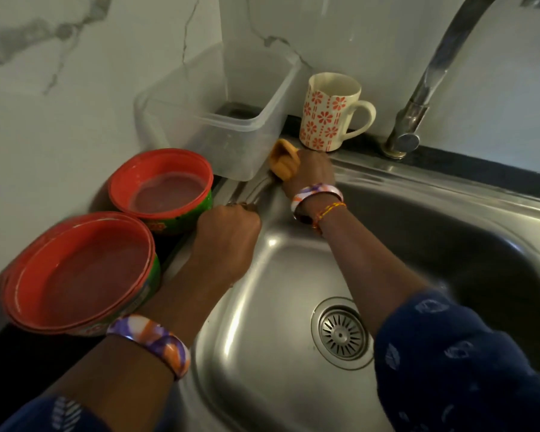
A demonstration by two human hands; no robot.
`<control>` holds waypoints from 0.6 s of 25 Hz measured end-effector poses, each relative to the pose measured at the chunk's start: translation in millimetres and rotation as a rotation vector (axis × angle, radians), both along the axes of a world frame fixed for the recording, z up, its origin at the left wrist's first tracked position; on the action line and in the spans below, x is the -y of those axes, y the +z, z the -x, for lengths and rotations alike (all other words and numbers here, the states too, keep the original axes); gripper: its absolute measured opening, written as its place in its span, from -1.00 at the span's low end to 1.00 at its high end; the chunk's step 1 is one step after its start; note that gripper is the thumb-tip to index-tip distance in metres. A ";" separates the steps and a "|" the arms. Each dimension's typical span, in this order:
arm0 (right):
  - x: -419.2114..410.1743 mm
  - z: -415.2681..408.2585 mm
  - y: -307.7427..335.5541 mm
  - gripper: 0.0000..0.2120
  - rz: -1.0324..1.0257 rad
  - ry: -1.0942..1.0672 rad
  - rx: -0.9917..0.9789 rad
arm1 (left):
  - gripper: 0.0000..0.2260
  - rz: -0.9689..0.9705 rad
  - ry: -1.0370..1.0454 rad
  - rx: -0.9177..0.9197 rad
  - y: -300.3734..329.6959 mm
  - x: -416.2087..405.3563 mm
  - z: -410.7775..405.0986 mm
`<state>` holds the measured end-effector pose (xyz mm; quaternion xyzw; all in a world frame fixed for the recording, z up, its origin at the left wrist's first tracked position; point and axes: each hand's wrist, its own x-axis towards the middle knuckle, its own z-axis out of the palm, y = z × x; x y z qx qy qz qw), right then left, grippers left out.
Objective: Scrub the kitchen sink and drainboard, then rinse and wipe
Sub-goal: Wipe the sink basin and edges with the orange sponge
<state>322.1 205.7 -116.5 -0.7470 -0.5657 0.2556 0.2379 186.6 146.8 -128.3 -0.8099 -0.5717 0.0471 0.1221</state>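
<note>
Head view: two hands at work on the far left corner of one steel sink.

Nearest, one sink point(262, 307) with a single round drain point(342, 333) in its floor, and two arms in dark blue patterned sleeves, one bangle on each wrist. On the counter at left sit two red-rimmed bowls point(81, 272), one behind the other, close beside the sink edge. The left hand point(228, 235) is curled into a fist on the sink's left rim; whether it holds anything I cannot tell. Further up, the right hand point(310, 174) grips one orange sponge point(282, 162), pressing it onto the rim at the back corner. Just behind it stand one clear plastic tub point(219, 110) and one flower-patterned mug point(329, 112), crowding that corner. One tap point(430, 73) rises at far right.
</note>
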 end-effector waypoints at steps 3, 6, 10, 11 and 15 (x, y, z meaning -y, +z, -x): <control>-7.7 12.7 -1.0 -0.66 0.090 0.283 0.422 | -0.77 0.010 0.005 -0.021 -1.9 -0.8 -1.4; -19.8 0.8 -10.2 -0.67 -0.262 0.305 0.502 | -0.78 0.014 0.017 -0.008 -2.6 -0.6 -0.4; 2.1 -30.2 -19.7 -0.55 -0.340 0.622 0.217 | -0.77 0.019 0.044 -0.012 -1.9 -0.5 -3.4; 7.5 -34.9 -21.6 -0.53 -0.378 0.595 0.183 | -0.78 0.024 0.053 -0.014 -1.7 -0.8 -3.3; -6.5 -28.2 -27.4 -0.61 -0.417 0.256 0.362 | -0.75 0.022 0.041 -0.018 -2.3 -1.5 -2.8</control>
